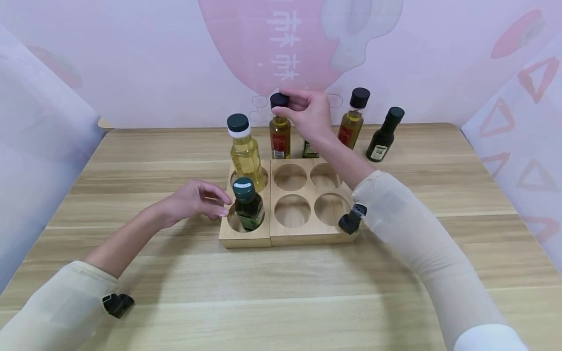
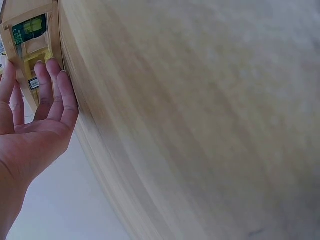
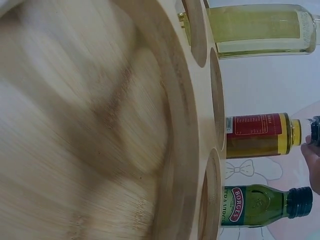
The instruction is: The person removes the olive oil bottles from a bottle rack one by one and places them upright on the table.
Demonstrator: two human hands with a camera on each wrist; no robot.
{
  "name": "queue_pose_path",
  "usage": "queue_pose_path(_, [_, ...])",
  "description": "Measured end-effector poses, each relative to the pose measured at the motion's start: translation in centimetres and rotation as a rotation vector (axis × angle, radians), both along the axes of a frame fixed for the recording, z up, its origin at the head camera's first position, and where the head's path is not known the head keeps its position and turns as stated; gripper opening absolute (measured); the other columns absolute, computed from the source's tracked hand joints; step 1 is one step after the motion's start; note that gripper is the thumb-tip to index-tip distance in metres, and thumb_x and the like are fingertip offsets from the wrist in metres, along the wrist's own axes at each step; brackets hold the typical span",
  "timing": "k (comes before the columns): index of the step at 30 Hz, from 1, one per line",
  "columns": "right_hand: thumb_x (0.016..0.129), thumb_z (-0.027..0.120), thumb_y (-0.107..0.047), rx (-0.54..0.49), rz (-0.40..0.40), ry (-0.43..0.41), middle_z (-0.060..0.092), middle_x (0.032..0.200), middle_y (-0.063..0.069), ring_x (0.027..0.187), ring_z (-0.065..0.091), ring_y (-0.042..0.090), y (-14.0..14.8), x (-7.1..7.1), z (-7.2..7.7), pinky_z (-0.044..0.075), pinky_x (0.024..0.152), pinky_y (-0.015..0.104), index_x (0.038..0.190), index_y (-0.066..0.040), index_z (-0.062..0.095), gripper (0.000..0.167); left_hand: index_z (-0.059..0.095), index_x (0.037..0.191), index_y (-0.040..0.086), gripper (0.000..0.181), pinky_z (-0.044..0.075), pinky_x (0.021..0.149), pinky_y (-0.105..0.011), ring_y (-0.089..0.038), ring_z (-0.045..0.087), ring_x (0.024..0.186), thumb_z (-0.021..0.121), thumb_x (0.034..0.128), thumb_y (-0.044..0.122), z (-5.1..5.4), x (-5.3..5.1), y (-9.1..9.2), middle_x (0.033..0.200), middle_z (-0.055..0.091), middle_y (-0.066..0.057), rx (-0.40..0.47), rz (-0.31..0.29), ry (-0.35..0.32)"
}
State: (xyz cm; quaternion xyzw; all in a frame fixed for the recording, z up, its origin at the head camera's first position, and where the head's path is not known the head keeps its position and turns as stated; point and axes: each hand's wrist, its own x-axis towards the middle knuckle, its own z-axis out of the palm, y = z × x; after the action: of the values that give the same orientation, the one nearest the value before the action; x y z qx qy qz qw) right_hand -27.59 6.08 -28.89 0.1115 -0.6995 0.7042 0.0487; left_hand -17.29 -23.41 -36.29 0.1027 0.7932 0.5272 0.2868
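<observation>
My right hand (image 1: pixel 312 114) pinches the black cap of an oil bottle with a red label (image 1: pixel 280 139), upright behind the wooden rack (image 1: pixel 313 240). In the right wrist view, only part of that hand (image 3: pixel 313 164) shows at the cap of the red-labelled bottle (image 3: pixel 257 135). My left hand (image 1: pixel 195 204), its fingers loosely bent, touches the rack's left side. A tall bottle of pale yellow oil (image 1: pixel 247 158) stands in the rack's back left hole. The front left hole holds a small dark bottle with a green cap (image 1: pixel 250 207).
Behind the rack stands a green bottle (image 3: pixel 255 205), mostly hidden by my right arm in the head view. Further right are another red-labelled oil bottle (image 1: pixel 350 124) and a dark, black-capped bottle (image 1: pixel 383 139). A printed backdrop (image 1: pixel 153 63) rises at the table's (image 1: pixel 145 151) back edge.
</observation>
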Motion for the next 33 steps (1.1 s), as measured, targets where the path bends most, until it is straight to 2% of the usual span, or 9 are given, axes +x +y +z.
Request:
queue_pose_path(12, [0.087,0.081,0.003,-0.015,-0.001,-0.021,0.071,0.127,0.019,0.115,0.071,0.023,0.4,0.6,0.2,0.057,0.095,0.026,0.130,0.004,0.069,0.045,0.072,0.108,-0.005,0.024,0.063,0.079,-0.035,-0.017,0.069,0.086,0.082,0.0868,0.002,-0.1,0.0,0.0,0.103,0.071,-0.003,0.006,0.000,0.002])
queue_pose_path(20, [0.088,0.081,0.002,-0.038,-0.010,-0.009,0.068,0.133,0.017,0.124,0.066,0.020,1.7,1.4,0.9,0.055,0.098,0.025,0.132,0.004,0.067,0.047,0.073,0.107,-0.004,0.023,0.063,0.078,-0.035,-0.017,0.069,0.087,0.082,0.0867,0.002,-0.1,-0.1,0.1,0.102,0.072,-0.004,0.010,-0.009,0.001])
queue_pose_path(33, [0.088,0.079,0.005,-0.050,0.015,0.029,0.071,0.128,0.016,0.119,0.069,0.023,3.9,3.8,1.7,0.057,0.098,0.028,0.131,0.004,0.067,0.045,0.073,0.106,-0.002,0.022,0.062,0.078,-0.035,-0.017,0.069,0.086,0.082,0.0862,0.002,0.0,-0.2,0.1,0.103,0.071,-0.004,0.009,-0.009,-0.009])
